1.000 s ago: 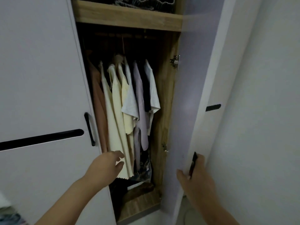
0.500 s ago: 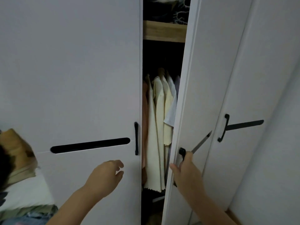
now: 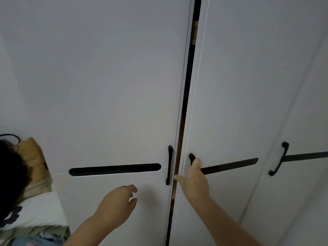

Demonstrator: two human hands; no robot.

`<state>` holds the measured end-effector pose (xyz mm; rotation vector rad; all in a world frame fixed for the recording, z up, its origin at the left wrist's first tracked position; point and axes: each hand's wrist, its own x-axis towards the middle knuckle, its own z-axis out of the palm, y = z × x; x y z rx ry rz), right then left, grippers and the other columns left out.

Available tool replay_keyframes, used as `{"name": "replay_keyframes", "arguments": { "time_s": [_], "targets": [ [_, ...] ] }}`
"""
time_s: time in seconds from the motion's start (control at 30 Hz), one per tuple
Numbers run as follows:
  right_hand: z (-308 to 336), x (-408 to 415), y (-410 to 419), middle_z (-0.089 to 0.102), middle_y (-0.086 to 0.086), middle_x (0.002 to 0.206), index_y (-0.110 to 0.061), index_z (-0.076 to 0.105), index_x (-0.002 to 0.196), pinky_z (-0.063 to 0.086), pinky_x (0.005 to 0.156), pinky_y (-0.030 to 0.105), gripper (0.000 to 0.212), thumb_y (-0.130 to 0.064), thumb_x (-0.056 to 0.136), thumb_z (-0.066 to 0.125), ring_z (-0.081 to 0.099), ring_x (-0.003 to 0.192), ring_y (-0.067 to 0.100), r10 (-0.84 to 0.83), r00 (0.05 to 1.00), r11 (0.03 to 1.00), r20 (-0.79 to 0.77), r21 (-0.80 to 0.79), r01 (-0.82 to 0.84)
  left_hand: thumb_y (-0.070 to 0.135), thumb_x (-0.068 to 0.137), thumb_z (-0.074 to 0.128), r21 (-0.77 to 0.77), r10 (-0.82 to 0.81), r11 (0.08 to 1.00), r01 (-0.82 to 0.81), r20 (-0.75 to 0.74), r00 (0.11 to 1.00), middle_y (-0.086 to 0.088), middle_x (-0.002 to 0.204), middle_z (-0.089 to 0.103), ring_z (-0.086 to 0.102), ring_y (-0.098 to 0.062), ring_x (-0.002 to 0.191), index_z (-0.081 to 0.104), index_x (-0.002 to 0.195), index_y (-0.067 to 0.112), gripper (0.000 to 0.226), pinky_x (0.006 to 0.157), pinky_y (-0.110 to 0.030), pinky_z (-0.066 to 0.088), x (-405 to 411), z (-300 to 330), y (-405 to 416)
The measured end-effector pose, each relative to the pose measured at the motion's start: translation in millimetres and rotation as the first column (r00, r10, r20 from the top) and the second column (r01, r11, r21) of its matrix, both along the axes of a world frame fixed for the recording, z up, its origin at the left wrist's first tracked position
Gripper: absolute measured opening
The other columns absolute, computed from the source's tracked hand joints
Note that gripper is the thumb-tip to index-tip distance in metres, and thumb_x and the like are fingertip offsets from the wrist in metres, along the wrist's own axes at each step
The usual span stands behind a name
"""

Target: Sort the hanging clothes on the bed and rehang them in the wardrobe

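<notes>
Right hand (image 3: 194, 181) grips the slim black bar handle (image 3: 191, 157) on the middle wardrobe door (image 3: 230, 86), centre-right; a narrow dark gap (image 3: 188, 86) shows at that smooth matte white panel's edge. Left hand (image 3: 117, 205) hovers loose-fingered, holding nothing, before the left door (image 3: 106, 77). Rumpled clothes (image 3: 33, 174) heaped lower left.

A single wide-angle head camera looks forward, close up against the flat white wardrobe doors (image 3: 110, 82), which fill most of the frame. The dark narrow gap between two doors (image 3: 186, 103) runs top to bottom just right of centre, leaning with the lens. Both forearms enter from the near bottom edge. At the far left edge a heap of folded cloth (image 3: 33, 201) shows.
</notes>
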<state>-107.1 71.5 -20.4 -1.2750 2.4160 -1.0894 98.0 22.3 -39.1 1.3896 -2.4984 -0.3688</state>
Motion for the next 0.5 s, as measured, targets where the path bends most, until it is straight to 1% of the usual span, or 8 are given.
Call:
{"name": "replay_keyframes", "arguments": {
  "time_s": [0.1, 0.23, 0.5],
  "targets": [
    [-1.5, -5.7, -22.2, 0.058, 0.009, 0.114, -0.011, 0.027, 0.119, 0.041, 0.067, 0.027, 0.063, -0.029, 0.080, 0.073, 0.061, 0.100, 0.025, 0.003, 1.000, 1.000, 0.005, 0.028, -0.004, 0.032, 0.096, 0.042, 0.005, 0.032, 0.999, -0.032, 0.006, 0.999, 0.012, 0.124, 0.056, 0.053, -0.004, 0.111, 0.045, 0.129, 0.031, 0.033, 0.090, -0.016, 0.040, -3.6, 0.8, -7.5],
    [-3.7, -13.0, -40.4, 0.058, 0.010, 0.113, -0.010, 0.026, 0.115, 0.043, 0.067, 0.029, 0.064, -0.030, 0.078, 0.074, 0.060, 0.100, 0.026, 0.032, 0.999, 0.998, -0.017, 0.047, -0.032, 0.032, 0.097, 0.042, -0.001, 0.071, 0.997, -0.071, 0.001, 0.997, 0.011, 0.126, 0.055, 0.053, -0.005, 0.112, 0.045, 0.130, 0.030, 0.034, 0.091, -0.016, 0.039, -8.3, 0.5, -16.4],
    [-10.8, -20.0, -48.6, 0.056, 0.010, 0.117, -0.007, 0.028, 0.119, 0.048, 0.076, 0.033, 0.064, -0.032, 0.080, 0.072, 0.057, 0.105, 0.026, 0.075, 0.997, 0.996, -0.025, 0.060, -0.073, 0.031, 0.097, 0.042, -0.002, 0.104, 0.995, -0.104, -0.003, 0.995, 0.010, 0.126, 0.055, 0.053, -0.005, 0.113, 0.045, 0.131, 0.028, 0.034, 0.091, -0.016, 0.039, -24.7, -2.8, -20.0]
  ]
}}
